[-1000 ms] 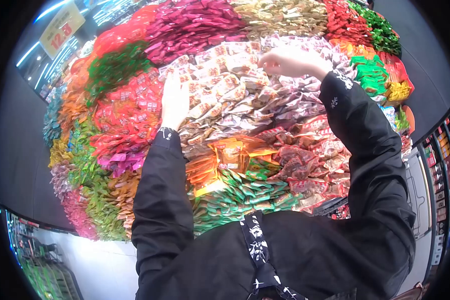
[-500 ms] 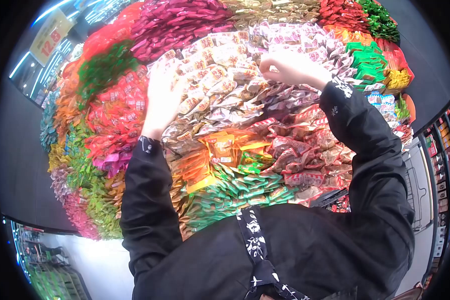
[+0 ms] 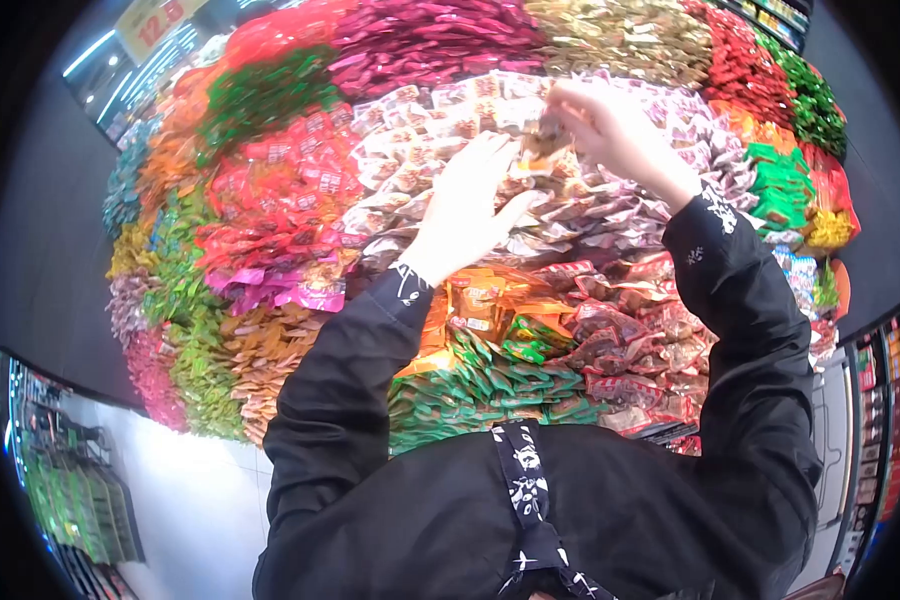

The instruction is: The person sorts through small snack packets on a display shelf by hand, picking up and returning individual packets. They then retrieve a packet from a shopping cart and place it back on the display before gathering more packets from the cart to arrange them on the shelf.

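My left hand (image 3: 467, 208) lies over the pale snack packets (image 3: 400, 160) near the middle of the display, its fingers stretched out and the thumb apart. Just to its right, my right hand (image 3: 610, 130) has its fingers closed on a small brownish snack packet (image 3: 544, 142), blurred by motion and raised a little over the pile. Under and around both hands lie rows of similar white packets with red print. Closer to my body are orange pouches (image 3: 475, 303) and green packets (image 3: 490, 380).
Magenta packets (image 3: 435, 45) and gold ones (image 3: 620, 40) line the far side. Red packets (image 3: 280, 180) fill the left, beside a bright green section (image 3: 270, 95). A price sign (image 3: 155, 25) hangs at upper left. Store shelves (image 3: 875, 420) stand at right.
My left hand has moved right and towards the middle of the pale packets. My right hand now holds a small packet. The view has shifted, so the display sits farther right.
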Demonstrator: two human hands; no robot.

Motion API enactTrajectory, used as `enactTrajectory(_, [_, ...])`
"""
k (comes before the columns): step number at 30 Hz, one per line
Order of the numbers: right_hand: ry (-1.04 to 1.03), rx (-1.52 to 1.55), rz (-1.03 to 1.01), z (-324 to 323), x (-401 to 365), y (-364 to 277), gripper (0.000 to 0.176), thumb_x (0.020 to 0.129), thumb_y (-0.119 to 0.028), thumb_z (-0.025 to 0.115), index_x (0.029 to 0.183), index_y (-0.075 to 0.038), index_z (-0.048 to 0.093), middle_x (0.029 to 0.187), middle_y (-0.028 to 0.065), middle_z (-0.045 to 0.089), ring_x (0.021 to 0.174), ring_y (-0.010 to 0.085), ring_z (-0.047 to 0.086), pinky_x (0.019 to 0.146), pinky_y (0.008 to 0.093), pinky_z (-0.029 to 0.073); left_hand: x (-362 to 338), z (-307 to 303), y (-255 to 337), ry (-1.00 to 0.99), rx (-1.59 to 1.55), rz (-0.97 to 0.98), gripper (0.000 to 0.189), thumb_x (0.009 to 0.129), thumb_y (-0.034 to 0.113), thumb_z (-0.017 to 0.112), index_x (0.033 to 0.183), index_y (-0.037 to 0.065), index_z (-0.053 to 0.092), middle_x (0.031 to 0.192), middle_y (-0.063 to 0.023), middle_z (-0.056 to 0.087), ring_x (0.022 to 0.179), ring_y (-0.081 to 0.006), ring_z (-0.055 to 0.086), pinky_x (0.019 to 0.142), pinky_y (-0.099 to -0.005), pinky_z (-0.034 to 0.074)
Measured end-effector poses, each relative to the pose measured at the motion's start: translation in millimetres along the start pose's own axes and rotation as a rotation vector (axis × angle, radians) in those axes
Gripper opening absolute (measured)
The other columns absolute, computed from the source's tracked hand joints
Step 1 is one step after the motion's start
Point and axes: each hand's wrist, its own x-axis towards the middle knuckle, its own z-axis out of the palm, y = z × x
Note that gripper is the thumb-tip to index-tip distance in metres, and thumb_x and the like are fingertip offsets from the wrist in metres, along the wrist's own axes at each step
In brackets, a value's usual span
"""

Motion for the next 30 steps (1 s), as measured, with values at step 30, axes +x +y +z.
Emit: enactTrajectory(30, [-0.191,-0.073,-0.306,131.3,168.9,23.0,0.02,0.077,-0.013,0.056,0.092,-0.011,0.068,0.083,0.0135,0.066,0.079,0.0312,0.063,0.071,0.0391,0.049,24.8,-11.9,-145.6,0.221,0.219,-0.138,0.034,0.078,0.021,0.056,0.106,0.002,0.051,0.1,-0.0174,0.055,0.097,-0.0342,0.054,0.084,-0.0441,0.043])
